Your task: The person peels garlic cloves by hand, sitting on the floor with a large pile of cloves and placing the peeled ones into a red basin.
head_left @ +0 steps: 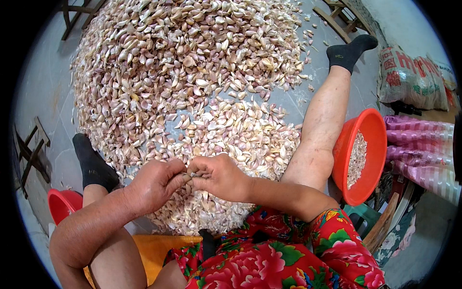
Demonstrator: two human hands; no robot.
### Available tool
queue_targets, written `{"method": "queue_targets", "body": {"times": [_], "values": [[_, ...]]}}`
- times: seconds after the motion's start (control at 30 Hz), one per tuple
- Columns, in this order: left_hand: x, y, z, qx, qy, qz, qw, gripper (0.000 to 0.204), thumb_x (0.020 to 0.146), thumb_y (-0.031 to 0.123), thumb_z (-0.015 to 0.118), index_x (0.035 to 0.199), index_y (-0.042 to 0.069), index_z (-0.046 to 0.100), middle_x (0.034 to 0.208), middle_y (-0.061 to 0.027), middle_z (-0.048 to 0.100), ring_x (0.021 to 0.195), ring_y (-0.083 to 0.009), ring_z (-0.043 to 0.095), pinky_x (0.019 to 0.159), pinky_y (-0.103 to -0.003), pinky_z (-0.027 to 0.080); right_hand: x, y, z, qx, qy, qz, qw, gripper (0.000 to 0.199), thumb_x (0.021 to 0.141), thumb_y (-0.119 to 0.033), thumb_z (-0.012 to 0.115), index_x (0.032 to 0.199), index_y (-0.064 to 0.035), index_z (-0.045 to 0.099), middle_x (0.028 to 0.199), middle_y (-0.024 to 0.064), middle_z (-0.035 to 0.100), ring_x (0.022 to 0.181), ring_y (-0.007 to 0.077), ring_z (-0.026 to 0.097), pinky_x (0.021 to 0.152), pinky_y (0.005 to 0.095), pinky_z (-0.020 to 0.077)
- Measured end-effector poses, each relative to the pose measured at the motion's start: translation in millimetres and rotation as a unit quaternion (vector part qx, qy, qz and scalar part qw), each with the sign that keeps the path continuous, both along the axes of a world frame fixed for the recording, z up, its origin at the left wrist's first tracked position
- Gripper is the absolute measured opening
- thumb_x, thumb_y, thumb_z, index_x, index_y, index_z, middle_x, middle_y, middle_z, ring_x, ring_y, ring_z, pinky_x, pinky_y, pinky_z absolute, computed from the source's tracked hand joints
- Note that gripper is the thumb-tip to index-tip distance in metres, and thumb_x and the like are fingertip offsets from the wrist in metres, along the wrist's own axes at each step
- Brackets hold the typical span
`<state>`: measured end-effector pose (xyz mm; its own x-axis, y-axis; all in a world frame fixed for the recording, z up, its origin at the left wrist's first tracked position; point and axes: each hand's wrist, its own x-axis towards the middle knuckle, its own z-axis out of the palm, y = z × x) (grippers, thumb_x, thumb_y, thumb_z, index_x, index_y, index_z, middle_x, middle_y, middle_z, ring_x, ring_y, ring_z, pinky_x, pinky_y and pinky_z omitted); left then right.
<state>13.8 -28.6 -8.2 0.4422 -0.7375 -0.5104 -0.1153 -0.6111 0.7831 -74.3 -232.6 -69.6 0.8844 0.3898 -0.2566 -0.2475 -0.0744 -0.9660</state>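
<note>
The left hand [156,183] and the right hand [222,179] meet at the fingertips. The thumb and forefinger of each are pressed together, pinching a small piece [189,176] between them; it is mostly covered, and whether it is a clove cannot be told. The other fingers are curled in. Directly beneath the hands, between the legs, lies the near pile of garlic cloves [240,135], pale with purplish tints. Beyond it, partly joined to it, the large heap of garlic cloves [187,53] spreads over the grey floor [48,91]. The legs are parted around the near pile, each foot in a dark sock [350,52]. Beside the right knee stands a red basin [377,159] with small pale pieces [357,161] inside; a second red basin [62,203] sits at the left. Red flowered clothing [264,262] covers the lap, with yellow cloth [149,248] beside it. Farther out, a printed sack [409,79] and a pink striped sack [417,144] lie at right, and a wooden stool [32,155] stands at far left.
</note>
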Motion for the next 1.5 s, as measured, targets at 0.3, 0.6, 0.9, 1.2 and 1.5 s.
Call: {"method": "queue_targets", "body": {"times": [0.3,0.6,0.9,1.2,1.5], "values": [[1.0,12.6,-13.3,-0.032,0.228,0.098,0.968,0.024,0.107,0.022,0.057,0.095,0.002,0.061,0.062,-0.0009,0.053,0.053,-0.0092,0.048,0.050,-0.028,0.039,7.6,-4.2,5.5,0.173,0.226,-0.047,0.958,0.014,0.091,0.001,0.063,0.104,0.0009,0.067,0.088,0.0065,0.074,0.077,0.0089,0.068,0.066,0.0238,0.0548],[0.7,10.7,-7.0,-0.027,0.342,0.149,0.927,0.029,0.108,0.030,0.055,0.095,0.004,0.060,0.060,0.0022,0.048,0.048,-0.0075,0.045,0.045,-0.026,0.038,4.8,-1.9,6.1,0.133,0.067,-0.051,0.988,0.013,0.092,0.003,0.063,0.105,0.0033,0.066,0.087,0.0075,0.072,0.078,0.0110,0.068,0.071,0.0277,0.0573],[2.0,9.1,-6.1,-0.022,0.330,0.147,0.932,0.042,0.110,0.039,0.049,0.084,0.006,0.054,0.060,0.0018,0.045,0.050,-0.0084,0.044,0.046,-0.027,0.039,7.1,-0.8,10.8,0.164,0.176,-0.051,0.969,0.014,0.098,-0.004,0.064,0.110,0.0018,0.060,0.088,0.0056,0.068,0.076,0.0120,0.071,0.061,0.0252,0.0542],[3.0,7.6,-6.9,-0.053,0.239,0.118,0.962,0.041,0.111,0.036,0.047,0.085,0.005,0.055,0.059,0.0020,0.045,0.050,-0.0080,0.042,0.046,-0.027,0.038,11.8,-1.7,7.5,0.221,0.250,-0.068,0.940,0.018,0.097,-0.006,0.065,0.111,0.0021,0.059,0.085,0.0081,0.070,0.073,0.0176,0.075,0.054,0.0236,0.0540],[1.2,7.0,-8.7,-0.102,0.048,0.038,0.993,0.033,0.110,0.025,0.048,0.088,0.001,0.055,0.059,-0.0038,0.049,0.053,-0.0135,0.048,0.051,-0.033,0.041,12.8,-4.3,10.8,0.211,0.227,-0.074,0.948,0.025,0.098,-0.005,0.064,0.119,0.0035,0.055,0.087,0.0105,0.069,0.076,0.0196,0.075,0.056,0.0232,0.0557]]}}
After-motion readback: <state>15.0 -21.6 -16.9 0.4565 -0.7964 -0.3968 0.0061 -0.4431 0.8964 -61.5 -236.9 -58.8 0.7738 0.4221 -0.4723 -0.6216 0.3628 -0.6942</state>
